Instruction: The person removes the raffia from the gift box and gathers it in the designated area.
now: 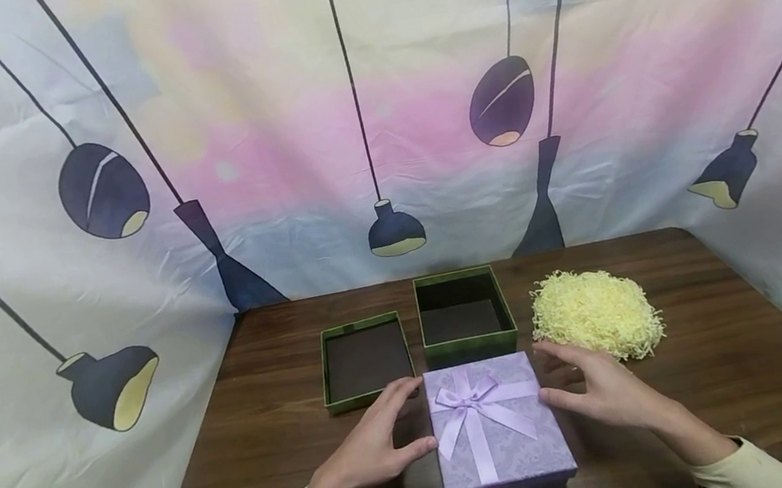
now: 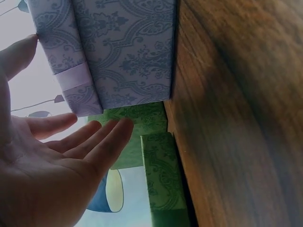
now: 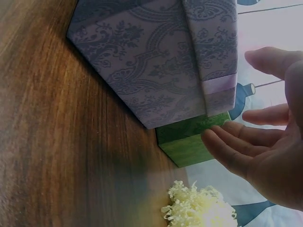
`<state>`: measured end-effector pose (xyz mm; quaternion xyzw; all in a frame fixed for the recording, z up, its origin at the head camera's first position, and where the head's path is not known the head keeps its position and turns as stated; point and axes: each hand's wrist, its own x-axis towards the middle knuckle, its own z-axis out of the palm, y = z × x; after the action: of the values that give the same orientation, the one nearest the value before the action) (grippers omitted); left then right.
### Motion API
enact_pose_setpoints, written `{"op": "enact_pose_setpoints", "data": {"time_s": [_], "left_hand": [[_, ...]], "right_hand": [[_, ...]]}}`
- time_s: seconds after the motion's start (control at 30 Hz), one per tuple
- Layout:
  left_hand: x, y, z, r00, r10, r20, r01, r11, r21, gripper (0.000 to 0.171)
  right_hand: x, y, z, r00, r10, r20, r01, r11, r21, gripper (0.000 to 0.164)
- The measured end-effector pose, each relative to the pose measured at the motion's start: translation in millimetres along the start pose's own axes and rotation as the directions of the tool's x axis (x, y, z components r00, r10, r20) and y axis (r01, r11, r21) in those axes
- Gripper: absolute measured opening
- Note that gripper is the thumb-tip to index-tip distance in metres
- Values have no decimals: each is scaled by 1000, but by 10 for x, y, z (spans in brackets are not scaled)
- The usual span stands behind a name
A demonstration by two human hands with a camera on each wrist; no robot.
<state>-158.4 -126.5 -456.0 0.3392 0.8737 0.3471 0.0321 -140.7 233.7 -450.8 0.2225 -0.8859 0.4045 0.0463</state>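
Note:
A lavender gift box (image 1: 502, 459) with a damask pattern and a satin ribbon bow (image 1: 470, 403) stands on the table, its lid on. On its left side my left hand (image 1: 371, 445) is spread, thumb tip right at the lid's edge; the left wrist view shows the palm (image 2: 52, 175) facing the box. My right hand (image 1: 610, 388) is at the opposite side, thumb close to the lid edge and fingers extended. In the right wrist view the fingers (image 3: 236, 146) reach along the box wall (image 3: 142, 61) without curling round it.
Behind the gift box sits an uncovered green box (image 1: 470, 346) with a dark inside. Its shallow green lid (image 1: 366, 361) lies inside-up at the left. Pale yellow shredded paper (image 1: 595, 315) is heaped at the right on the brown wooden table (image 1: 245, 485). A lamp-printed curtain (image 1: 303, 164) hangs behind.

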Motion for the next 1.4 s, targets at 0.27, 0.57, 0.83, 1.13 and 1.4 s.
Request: {"op": "enact_pose_setpoints", "data": {"time_s": [0.27,0.57,0.83,1.13,1.4], "left_hand": [[-27,-4,29,1000,-11,13,11,1000,24,83],[-67,37,34,1000,2,30,-2,1000,3,88],[-85,57,42,999,22,35,-22,1000,-13,91],[-107,63,60,997,29,65,-21,993,-120,94],[-116,68,73,994,45,96,-15,956,-293,99]], "right_hand": [[-4,16,37,999,-18,49,13,995,94,65],[-13,7,55,995,-28,93,9,980,196,62],[-31,-9,66,996,-15,87,-2,980,198,64],[-36,28,87,996,3,91,-22,977,211,63],[-33,17,86,994,25,107,-51,968,245,65]]}}
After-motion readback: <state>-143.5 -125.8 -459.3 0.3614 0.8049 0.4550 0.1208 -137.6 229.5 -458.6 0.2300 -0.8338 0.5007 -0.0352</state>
